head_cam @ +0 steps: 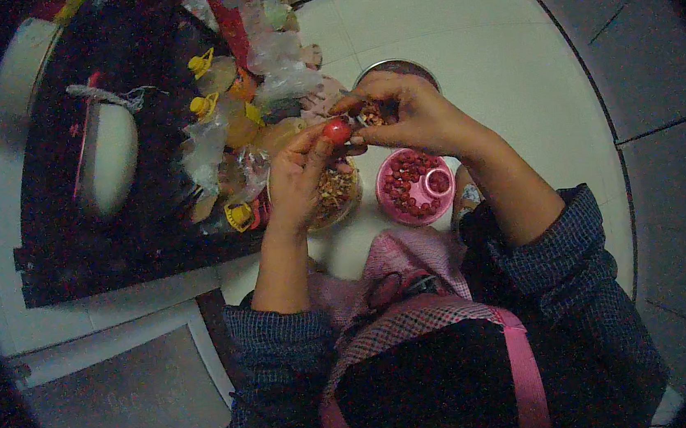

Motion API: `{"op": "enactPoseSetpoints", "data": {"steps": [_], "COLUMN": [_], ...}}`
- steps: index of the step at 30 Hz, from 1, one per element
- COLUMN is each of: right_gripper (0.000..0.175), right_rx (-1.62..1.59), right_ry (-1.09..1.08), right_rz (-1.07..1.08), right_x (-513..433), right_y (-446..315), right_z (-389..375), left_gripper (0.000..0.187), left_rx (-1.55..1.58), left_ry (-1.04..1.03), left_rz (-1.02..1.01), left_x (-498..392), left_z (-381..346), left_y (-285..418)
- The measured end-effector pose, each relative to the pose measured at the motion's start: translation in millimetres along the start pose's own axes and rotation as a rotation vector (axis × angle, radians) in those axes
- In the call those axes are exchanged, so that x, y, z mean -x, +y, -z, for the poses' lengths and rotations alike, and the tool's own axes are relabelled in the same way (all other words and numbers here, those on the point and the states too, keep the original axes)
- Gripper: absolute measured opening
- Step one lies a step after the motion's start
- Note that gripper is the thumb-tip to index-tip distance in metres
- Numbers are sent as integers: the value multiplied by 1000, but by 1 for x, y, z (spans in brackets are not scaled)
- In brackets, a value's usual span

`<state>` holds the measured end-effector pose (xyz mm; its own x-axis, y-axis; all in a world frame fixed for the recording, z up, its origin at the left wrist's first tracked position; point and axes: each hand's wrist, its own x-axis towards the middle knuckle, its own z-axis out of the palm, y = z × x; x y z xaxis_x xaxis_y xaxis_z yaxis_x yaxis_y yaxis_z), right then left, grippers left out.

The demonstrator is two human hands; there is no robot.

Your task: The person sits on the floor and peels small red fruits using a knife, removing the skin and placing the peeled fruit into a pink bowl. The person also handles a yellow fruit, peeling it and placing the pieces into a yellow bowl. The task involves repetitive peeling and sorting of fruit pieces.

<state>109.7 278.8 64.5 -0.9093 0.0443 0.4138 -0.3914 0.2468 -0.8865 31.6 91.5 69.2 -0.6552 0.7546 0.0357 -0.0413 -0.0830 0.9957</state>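
Note:
My left hand [302,174] pinches a shiny round red fruit [337,130] between thumb and fingers; its kind I cannot tell. Close against it on the right, my right hand [398,109] is curled, with small brown and reddish bits [372,114] between its fingers. A thin greyish thing near those fingertips is too blurred to name. Under my left hand stands a round container of brown and yellowish scraps [338,193], partly hidden. A pink round tray [422,214] below my right hand holds many small dark red pieces and a small round pink cup.
A metal-rimmed bowl [393,63] stands beyond my right hand, partly hidden by it. To the left, a dark countertop [153,238] bears a long pale object [115,158]. Bottles with yellow caps [204,106] and clear plastic bags [279,65] crowd beside it. Scissors [427,281] lie near my lap.

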Motion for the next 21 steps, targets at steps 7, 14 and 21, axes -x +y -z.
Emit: {"op": "enactPoseSetpoints", "data": {"steps": [7, 14, 21], "right_gripper": [36, 33, 29], "right_rx": [61, -348, -644], "right_ry": [-51, -68, -138], "right_rz": [-1, -377, -444], "right_x": [-24, -32, -51], "right_y": [-2, 2, 11], "right_z": [-40, -44, -58], "left_gripper": [32, 27, 40], "left_rx": [-147, -459, -727], "left_ry": [171, 409, 373], "left_rz": [81, -203, -394], "left_x": [22, 22, 14], "left_z": [33, 51, 47], "left_y": [15, 5, 13]}}
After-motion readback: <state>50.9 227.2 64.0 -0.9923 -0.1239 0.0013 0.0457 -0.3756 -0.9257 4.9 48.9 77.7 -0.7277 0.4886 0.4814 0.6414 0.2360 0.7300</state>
